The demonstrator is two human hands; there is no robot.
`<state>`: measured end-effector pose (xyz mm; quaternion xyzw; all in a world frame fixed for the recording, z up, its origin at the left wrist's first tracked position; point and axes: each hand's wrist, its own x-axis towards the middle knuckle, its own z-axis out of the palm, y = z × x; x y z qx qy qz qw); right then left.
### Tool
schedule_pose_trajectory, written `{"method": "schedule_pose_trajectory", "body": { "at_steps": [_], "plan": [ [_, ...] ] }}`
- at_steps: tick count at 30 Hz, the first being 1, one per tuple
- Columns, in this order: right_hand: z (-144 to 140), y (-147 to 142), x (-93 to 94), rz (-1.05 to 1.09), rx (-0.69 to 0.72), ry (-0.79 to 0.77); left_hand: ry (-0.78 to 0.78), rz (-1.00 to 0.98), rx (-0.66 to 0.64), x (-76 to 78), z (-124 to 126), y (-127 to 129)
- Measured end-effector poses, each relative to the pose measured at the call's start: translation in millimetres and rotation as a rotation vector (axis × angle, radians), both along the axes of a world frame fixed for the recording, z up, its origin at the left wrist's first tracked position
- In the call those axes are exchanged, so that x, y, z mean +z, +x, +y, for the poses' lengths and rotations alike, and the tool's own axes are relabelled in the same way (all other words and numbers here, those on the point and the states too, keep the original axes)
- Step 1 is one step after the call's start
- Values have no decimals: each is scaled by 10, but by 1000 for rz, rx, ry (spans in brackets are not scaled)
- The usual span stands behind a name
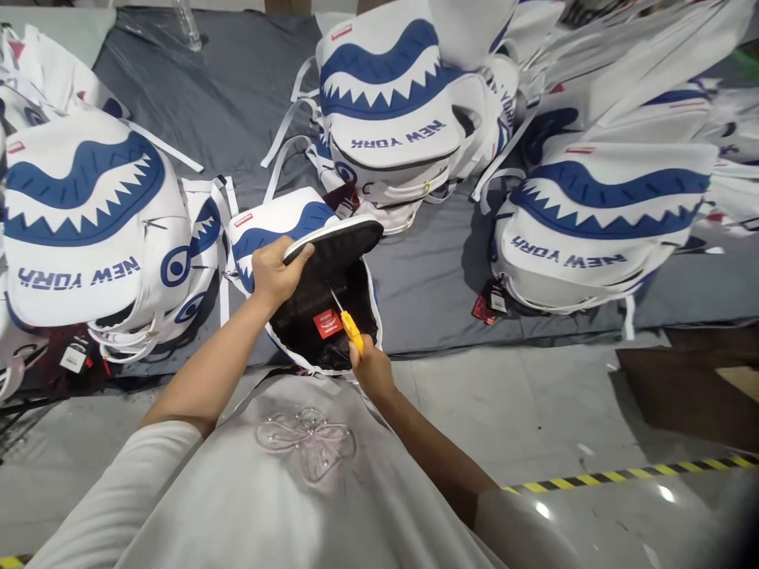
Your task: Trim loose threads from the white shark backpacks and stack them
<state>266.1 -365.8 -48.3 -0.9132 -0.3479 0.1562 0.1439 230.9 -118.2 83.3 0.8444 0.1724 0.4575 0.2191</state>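
A white backpack with a blue shark-mouth print lies unzipped in front of me, its black lining and a red label showing inside. My left hand pinches the edge of its front flap and holds it raised. In my right hand are thread snips with a yellow handle. Their slim metal tip points into the bag's opening, just above the red label. Whether the tip touches the lining, I cannot tell.
A grey cloth covers the table. Similar backpacks stand at the left, behind and at the right, some with hanging tags. Brown cardboard and yellow-black tape are on the floor.
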Motion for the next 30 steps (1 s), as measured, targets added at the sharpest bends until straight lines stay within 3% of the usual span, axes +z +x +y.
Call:
{"method": "schedule_pose_trajectory", "body": {
  "at_steps": [6, 12, 16, 21, 25, 30],
  "plan": [
    [-106, -36, 44, -24, 83, -139, 21, -27, -30, -2, 78, 73],
    [-281, -24, 223, -19, 193, -294, 68, 42, -138, 209, -14, 131],
    [-358, -62, 202, 14, 176, -378, 43, 59, -181, 313, -137, 206],
    [124, -147, 17, 24, 125, -314, 26, 57, -270, 208, -257, 291],
    [626, -60, -173, 47, 107, -187, 17, 17, -235, 123, -212, 257],
    [721, 80, -413, 75, -157, -3, -6, -26, -105, 87, 36, 140]
  ]
}}
